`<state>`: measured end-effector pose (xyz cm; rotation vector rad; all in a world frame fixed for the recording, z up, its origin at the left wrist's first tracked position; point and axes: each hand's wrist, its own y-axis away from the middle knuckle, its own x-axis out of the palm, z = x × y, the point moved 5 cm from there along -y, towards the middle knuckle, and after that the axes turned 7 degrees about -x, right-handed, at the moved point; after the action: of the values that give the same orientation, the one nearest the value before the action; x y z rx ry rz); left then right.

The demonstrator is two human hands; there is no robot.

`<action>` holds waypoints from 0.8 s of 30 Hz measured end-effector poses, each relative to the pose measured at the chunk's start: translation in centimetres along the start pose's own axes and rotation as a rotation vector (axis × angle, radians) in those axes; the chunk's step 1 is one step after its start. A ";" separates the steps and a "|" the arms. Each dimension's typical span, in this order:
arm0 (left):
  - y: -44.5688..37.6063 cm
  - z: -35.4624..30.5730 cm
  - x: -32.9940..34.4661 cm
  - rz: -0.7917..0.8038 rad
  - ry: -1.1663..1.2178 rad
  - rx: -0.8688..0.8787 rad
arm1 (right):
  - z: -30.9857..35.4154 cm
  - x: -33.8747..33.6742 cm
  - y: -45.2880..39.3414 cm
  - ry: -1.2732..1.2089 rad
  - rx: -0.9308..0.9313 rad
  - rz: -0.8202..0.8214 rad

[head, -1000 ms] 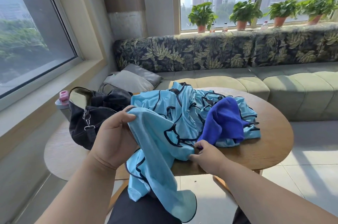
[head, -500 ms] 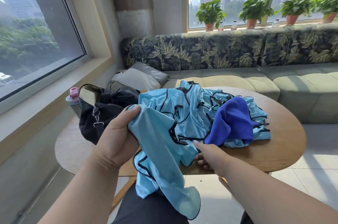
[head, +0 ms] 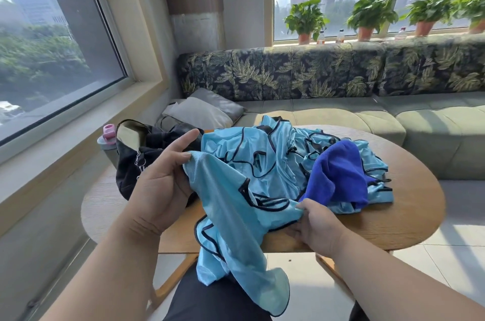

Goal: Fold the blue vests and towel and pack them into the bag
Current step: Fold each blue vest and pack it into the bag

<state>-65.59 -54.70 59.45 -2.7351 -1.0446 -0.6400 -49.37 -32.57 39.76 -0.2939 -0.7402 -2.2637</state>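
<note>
A light blue vest with black trim point(head: 231, 215) hangs off the near edge of the wooden table point(head: 409, 218) over my lap. My left hand point(head: 162, 181) pinches its upper corner between thumb and fingers, index finger raised. At the table edge, my right hand point(head: 317, 226) grips the vest's lower right side. Behind lies a crumpled pile of more light blue vests point(head: 283, 155), with a dark blue towel point(head: 338, 176) on its right part. A black bag point(head: 139, 158) stands open at the table's left, behind my left hand.
A grey bottle with a pink cap point(head: 107, 137) stands left of the bag. A green sofa point(head: 433, 126) with a leaf-print back and two grey cushions point(head: 202, 111) runs behind the table. Potted plants point(head: 305, 19) line the window sill. Tiled floor lies at right.
My left hand has loosened its fist into a pinch on the vest corner, index finger lifted. My right hand has closed on the vest's lower edge. The view has shifted slightly left.
</note>
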 end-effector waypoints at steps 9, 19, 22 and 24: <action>-1.2 -2.7 -1.4 -0.105 -0.078 0.124 | 11.4 2.0 5.5 -0.140 -0.498 0.149; -0.4 -9.7 0.7 -0.162 -0.317 0.471 | 23.7 3.3 13.7 -0.092 -0.928 0.145; 0.2 -10.6 1.3 -0.113 -0.339 0.505 | 23.5 3.1 14.1 -0.120 -0.903 0.102; 0.4 -10.2 1.0 -0.099 -0.364 0.507 | 22.5 2.8 14.2 -0.097 -0.872 0.067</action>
<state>-68.09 -57.21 69.10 -2.3975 -1.2174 0.1212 -41.58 -29.08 65.13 -0.8158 0.2595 -2.3948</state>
